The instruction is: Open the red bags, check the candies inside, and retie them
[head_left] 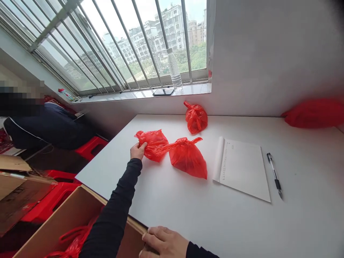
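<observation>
My left hand (138, 151) is closed on the left side of a red plastic bag (156, 146) on the white table, pinching it between thumb and fingers. Touching this bag on its right is a second knotted red bag (188, 157). A third tied red bag (196, 118) sits farther back, near the wall. At the bottom of the view, my right hand (164, 243) grips the edge of an open cardboard box (60, 216) beside the table. More red plastic (76, 240) lies inside the box, partly hidden by my left sleeve.
On the table (231, 222) lie an open notepad (244, 170) and a pen (274, 175). Another red bag (314, 114) is at the far right. A bottle (174, 70) and a phone (163, 92) rest on the windowsill. To the left are red stools (91, 147), another box (24, 193) and a seated person (45, 123).
</observation>
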A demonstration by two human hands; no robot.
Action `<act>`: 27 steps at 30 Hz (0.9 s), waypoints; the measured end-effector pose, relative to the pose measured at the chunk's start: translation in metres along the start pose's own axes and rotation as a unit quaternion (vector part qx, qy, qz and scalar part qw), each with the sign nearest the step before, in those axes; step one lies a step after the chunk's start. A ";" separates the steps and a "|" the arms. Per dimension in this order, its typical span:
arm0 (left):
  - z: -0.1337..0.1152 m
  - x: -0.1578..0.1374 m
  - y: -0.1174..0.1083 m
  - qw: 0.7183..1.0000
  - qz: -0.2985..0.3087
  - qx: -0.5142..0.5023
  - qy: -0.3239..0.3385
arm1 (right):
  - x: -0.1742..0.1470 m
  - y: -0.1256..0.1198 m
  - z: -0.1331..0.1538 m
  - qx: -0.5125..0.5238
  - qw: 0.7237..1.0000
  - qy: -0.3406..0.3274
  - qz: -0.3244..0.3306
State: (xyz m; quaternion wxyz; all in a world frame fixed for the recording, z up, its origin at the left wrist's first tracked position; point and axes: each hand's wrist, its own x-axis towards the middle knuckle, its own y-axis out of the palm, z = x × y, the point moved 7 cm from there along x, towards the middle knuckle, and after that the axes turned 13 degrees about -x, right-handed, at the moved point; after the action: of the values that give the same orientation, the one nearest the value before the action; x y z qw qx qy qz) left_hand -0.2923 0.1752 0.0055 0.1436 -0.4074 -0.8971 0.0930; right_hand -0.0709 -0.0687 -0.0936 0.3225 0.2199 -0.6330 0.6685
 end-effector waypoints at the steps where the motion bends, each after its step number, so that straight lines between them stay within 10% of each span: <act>1: -0.004 -0.004 -0.003 1.000 0.002 -0.025 0.004 | 0.000 -0.002 0.000 0.002 1.000 0.002 0.007; 6: -0.028 -0.045 -0.035 0.993 0.020 -0.116 -0.012 | 0.005 -0.026 0.001 0.084 0.995 0.016 0.044; 13: -0.028 -0.146 -0.034 0.974 0.076 -0.195 -0.091 | -0.003 -0.076 -0.064 0.155 0.906 0.365 -0.146; 17: -0.015 -0.187 -0.007 0.964 0.118 -0.200 -0.126 | -0.015 -0.056 -0.094 0.178 0.863 0.461 -0.104; 27: 0.002 -0.148 -0.030 0.988 -0.005 -0.130 -0.086 | -0.007 -0.061 -0.090 0.180 0.872 0.451 -0.051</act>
State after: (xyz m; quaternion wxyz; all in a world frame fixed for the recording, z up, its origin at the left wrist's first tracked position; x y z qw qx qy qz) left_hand -0.2209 0.0432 -0.0149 0.0121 -0.4083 -0.9127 0.0098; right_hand -0.0125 0.0189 -0.0654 0.5617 -0.0195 -0.2750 0.7801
